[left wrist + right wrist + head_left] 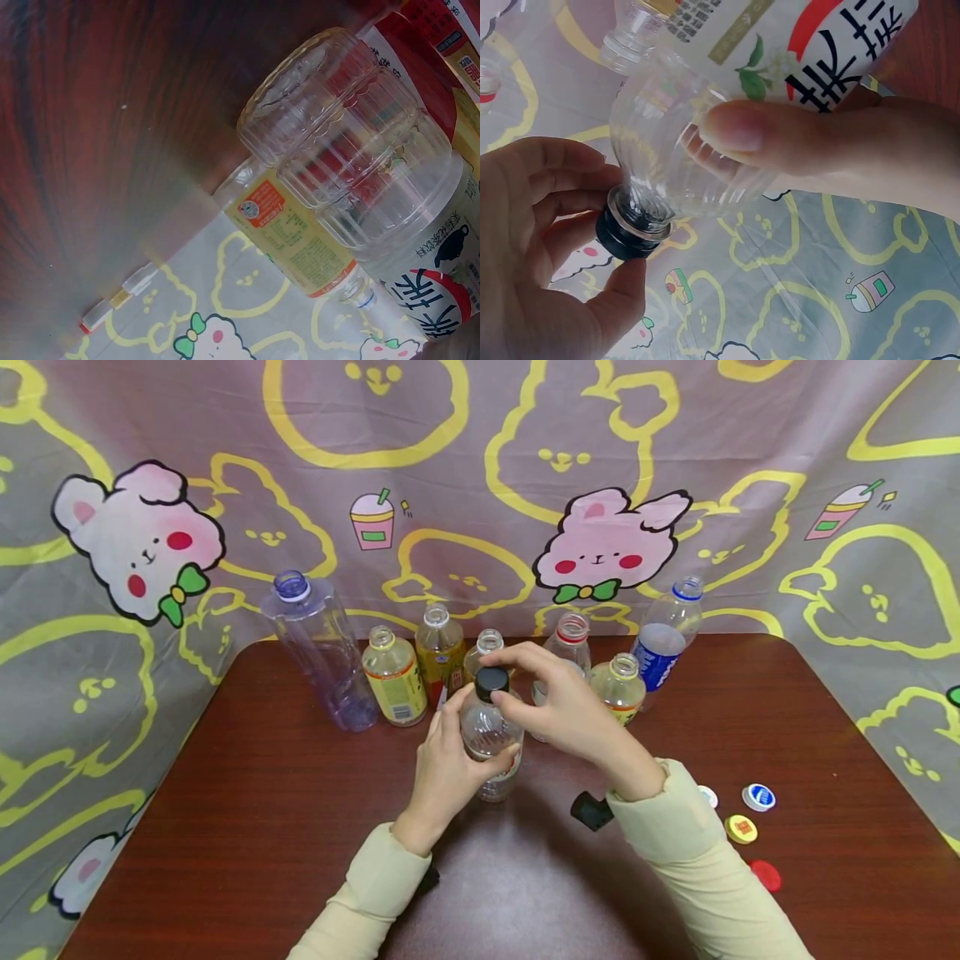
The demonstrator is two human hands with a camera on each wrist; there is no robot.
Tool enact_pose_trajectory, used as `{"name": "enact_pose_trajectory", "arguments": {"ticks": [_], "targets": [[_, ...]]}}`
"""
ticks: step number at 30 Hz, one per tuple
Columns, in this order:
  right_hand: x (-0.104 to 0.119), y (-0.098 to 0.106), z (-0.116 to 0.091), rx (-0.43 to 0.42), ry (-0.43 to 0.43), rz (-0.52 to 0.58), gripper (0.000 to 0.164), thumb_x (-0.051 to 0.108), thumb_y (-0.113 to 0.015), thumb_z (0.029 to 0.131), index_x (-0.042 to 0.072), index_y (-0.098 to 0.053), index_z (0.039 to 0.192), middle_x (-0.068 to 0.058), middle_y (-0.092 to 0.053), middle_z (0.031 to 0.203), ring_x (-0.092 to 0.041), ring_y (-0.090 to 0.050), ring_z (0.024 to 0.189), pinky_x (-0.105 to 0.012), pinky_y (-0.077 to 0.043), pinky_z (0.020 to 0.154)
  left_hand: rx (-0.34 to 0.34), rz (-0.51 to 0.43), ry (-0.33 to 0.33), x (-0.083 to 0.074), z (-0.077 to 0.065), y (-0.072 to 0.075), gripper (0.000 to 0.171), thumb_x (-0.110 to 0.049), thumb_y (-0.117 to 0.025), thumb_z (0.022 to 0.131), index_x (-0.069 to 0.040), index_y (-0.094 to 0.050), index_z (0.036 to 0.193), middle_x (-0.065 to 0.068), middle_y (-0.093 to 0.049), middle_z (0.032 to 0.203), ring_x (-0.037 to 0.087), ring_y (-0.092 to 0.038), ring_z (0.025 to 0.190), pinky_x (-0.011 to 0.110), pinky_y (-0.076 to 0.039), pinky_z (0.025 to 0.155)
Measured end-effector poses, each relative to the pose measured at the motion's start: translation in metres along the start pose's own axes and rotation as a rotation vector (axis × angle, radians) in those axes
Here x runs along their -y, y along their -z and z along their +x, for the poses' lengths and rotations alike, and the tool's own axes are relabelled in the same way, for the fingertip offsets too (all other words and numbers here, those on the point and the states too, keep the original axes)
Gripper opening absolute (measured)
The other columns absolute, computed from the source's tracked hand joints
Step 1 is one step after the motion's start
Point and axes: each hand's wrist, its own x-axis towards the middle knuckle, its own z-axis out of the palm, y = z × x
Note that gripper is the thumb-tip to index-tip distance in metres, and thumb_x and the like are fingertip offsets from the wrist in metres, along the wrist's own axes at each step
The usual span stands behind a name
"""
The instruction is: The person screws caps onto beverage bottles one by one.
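A clear plastic bottle (487,731) stands upright in my left hand (444,768), whose fingers and thumb wrap its upper body. Its white label (780,45) carries black characters and a red mark, and its ribbed base (337,142) shows in the left wrist view. A black cap (492,682) sits at the bottle's mouth. My right hand (570,706) pinches this cap from the side, with the thumb on the near edge and fingers around the far side. In the right wrist view, the cap's lower ring and the bottle neck show between both hands.
Behind my hands several uncapped bottles stand in a row, from a tall purple-tinted one (322,652) to a blue-labelled one (660,652). Loose caps, among them a yellow one (741,829) and a red one (767,875), lie at right. A black object (591,811) lies near my right sleeve.
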Motion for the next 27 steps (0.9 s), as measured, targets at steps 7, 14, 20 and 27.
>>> {"name": "enact_pose_trajectory", "arguments": {"ticks": [7,14,20,27], "targets": [[0.0007,0.001,0.0009,-0.011,-0.047,0.02,0.034,0.013,-0.07,0.083,0.008,-0.063,0.116,-0.005,-0.064,0.114,-0.017,-0.059,0.102,-0.036,-0.046,0.092,0.004,-0.009,0.018,-0.0001,0.0003,0.0004,0.086,-0.04,-0.081,0.065,-0.015,-0.038,0.135,0.011,-0.06,0.124,0.03,-0.06,0.103,0.049,-0.052,0.071],[0.001,-0.0019,0.0028,-0.049,-0.077,0.039,0.034,0.012,-0.074,0.08,0.005,-0.063,0.111,-0.009,-0.064,0.106,-0.019,-0.06,0.097,-0.035,-0.048,0.086,0.011,-0.016,0.035,-0.0009,0.0002,0.0009,0.086,-0.04,-0.081,0.064,-0.015,-0.038,0.135,0.012,-0.06,0.123,0.03,-0.06,0.102,0.049,-0.051,0.072],[0.0019,-0.0041,0.0033,-0.046,-0.097,0.013,0.037,0.014,-0.074,0.08,0.004,-0.059,0.112,-0.01,-0.063,0.107,-0.02,-0.061,0.095,-0.035,-0.049,0.083,0.017,-0.018,0.035,-0.0011,0.0,0.0013,0.087,-0.04,-0.082,0.065,-0.015,-0.037,0.135,0.013,-0.06,0.123,0.03,-0.06,0.102,0.049,-0.051,0.072],[0.0007,-0.0022,0.0011,-0.002,0.004,-0.031,0.036,0.012,-0.065,0.085,0.005,-0.06,0.12,-0.007,-0.063,0.116,-0.018,-0.058,0.097,-0.032,-0.046,0.082,0.0,-0.012,0.006,0.0001,0.0004,0.0006,0.086,-0.04,-0.081,0.065,-0.014,-0.038,0.135,0.011,-0.06,0.124,0.03,-0.06,0.102,0.048,-0.052,0.07]]}}
